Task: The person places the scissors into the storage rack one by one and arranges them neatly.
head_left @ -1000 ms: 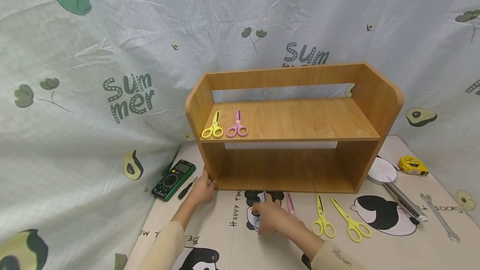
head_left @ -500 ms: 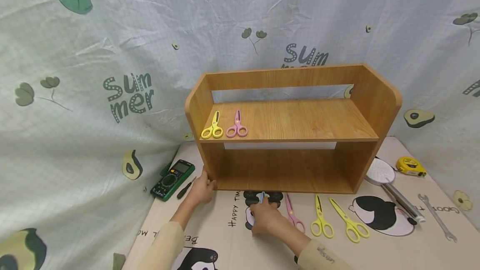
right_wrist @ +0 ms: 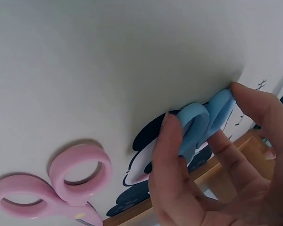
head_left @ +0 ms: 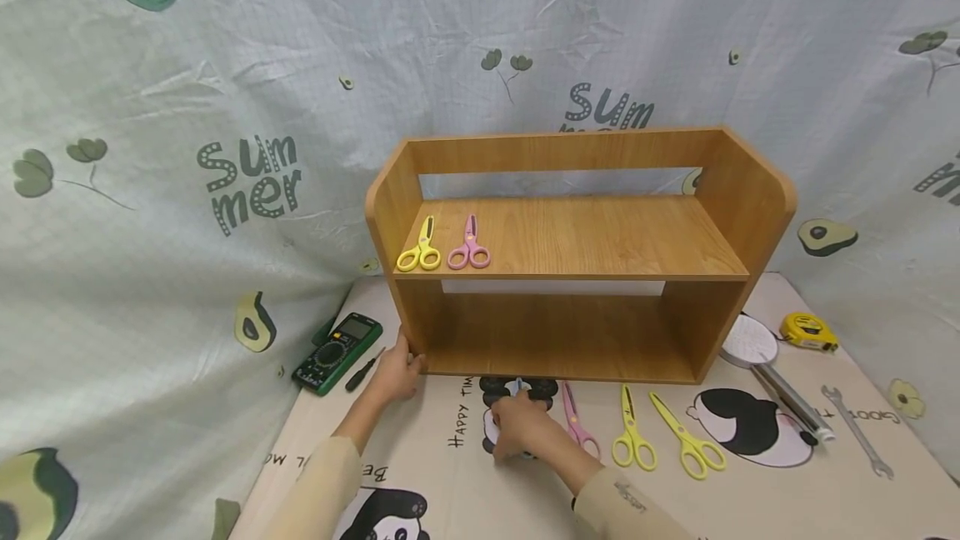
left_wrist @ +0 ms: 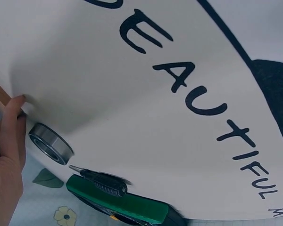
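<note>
My right hand [head_left: 521, 427] pinches a pair of blue-handled scissors by its finger loops, low over the printed table cover in front of the shelf. In the right wrist view the blue scissors [right_wrist: 194, 125] stand tilted between thumb and fingers, blades mostly hidden by the hand. My left hand [head_left: 397, 371] holds the lower left corner of the wooden shelf [head_left: 570, 277], fingers along its side panel and thumb at the front. On its upper board lie yellow scissors [head_left: 419, 245] and pink scissors [head_left: 469, 245], side by side, blades pointing back.
Right of my right hand lie pink scissors [head_left: 573, 419] and two yellow pairs [head_left: 630, 432]. Left of the shelf are a green multimeter [head_left: 337, 352], a small screwdriver [head_left: 363, 371] and a metal ring [left_wrist: 52, 143]. Farther right are a tape measure [head_left: 808, 332] and a wrench [head_left: 858, 432].
My right hand and sleeve have shifted a little left, uncovering the handles of the pink scissors on the table. The left hand stays at the shelf corner. The head view has shifted slightly.
</note>
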Demonstrator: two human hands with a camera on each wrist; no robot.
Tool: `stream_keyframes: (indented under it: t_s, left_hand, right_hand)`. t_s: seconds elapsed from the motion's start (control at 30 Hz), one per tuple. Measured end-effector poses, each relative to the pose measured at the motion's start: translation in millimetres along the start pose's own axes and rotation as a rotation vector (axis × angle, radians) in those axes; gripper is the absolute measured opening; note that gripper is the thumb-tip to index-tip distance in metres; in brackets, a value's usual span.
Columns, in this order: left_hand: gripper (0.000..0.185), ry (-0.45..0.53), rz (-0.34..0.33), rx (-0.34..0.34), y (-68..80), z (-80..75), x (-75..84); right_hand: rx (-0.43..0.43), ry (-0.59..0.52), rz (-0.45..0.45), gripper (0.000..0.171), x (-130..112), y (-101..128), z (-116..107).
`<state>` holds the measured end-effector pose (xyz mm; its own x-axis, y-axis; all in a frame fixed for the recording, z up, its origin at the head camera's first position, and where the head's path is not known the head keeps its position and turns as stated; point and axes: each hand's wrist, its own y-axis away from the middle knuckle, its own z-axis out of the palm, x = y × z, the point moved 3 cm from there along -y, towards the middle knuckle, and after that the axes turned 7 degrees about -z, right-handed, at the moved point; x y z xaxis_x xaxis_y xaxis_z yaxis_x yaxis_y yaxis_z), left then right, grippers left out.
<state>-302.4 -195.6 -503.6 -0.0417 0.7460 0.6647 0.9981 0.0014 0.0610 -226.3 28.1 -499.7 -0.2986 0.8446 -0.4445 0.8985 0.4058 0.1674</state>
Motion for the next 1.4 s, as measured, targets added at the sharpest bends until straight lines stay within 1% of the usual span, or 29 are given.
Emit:
stream_keyframes:
  t_s: [0.17, 0.3, 0.47, 0.8, 1.13, 1.4]
  left_hand:
    - [0.058, -0.003, 0.013, 0.010, 1.1, -2.0, 1.3]
    - [0.059, -0.012, 0.009, 0.011, 1.9, -2.6, 1.1]
    - [0.056, -0.011, 0.013, 0.012, 3.3, -3.2, 1.6]
    - [0.057, 0.002, 0.014, 0.015, 2.3, -2.4, 2.4]
    - [0.054, 0.012, 0.006, 0.008, 4.6, -2.6, 0.8]
    - [0.055, 0.021, -0.001, -0.007, 2.1, 0.4, 0.2]
  right_hand:
    - [-0.003, -0.023, 0.036, 0.035, -2.1, -1.7, -0.1]
    - [0.002, -0.020, 0.037, 0.035, -2.4, -2.3, 0.3]
    - [0.007, -0.023, 0.033, 0.035, -1.5, -2.6, 0.7]
    - [0.005, -0.039, 0.048, 0.036, -0.3, -0.8, 0.1]
    - [-0.018, -0.083, 0.084, 0.036, 1.9, 1.7, 3.5]
    - [-0.035, -0.049, 0.055, 0.035, 3.7, 1.8, 0.1]
